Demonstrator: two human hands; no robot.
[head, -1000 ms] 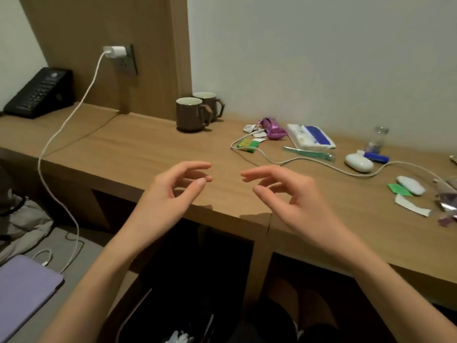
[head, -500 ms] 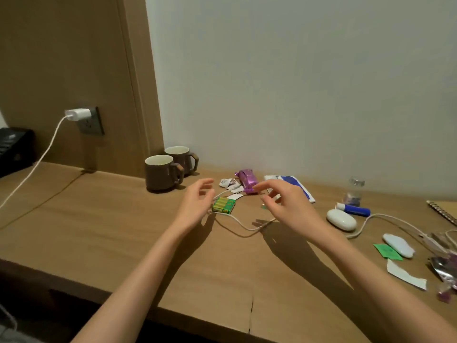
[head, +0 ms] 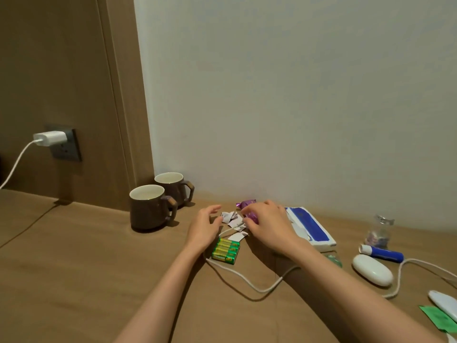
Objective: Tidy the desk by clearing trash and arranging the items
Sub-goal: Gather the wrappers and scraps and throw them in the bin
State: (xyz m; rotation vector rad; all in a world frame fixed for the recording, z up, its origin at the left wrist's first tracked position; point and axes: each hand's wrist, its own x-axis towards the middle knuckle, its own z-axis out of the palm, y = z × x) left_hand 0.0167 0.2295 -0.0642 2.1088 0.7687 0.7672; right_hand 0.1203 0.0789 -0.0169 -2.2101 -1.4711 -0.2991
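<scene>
Bench [head: 74, 268]: wood-grain surface, matt, smooth.
Two mugs [head: 148, 209]: brown ceramic, matt outside, pale inside.
Purple wrapper [head: 247, 203]: shiny, crinkled foil.
Paper scraps [head: 237, 235]: white, matt, torn.
Battery pack [head: 225, 250]: green, glossy film.
Cable [head: 247, 283]: white, smooth plastic sheath.
Oval case [head: 372, 269]: white plastic, smooth.
Small bottle [head: 378, 231]: clear, glassy.

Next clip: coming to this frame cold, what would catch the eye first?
Both hands meet over a small litter heap at the back of the desk: the right hand curls its fingers round a purple wrapper, while the left hand is open beside torn paper scraps. Just in front lies a green pack of batteries, and two brown mugs stand to the left.
</scene>
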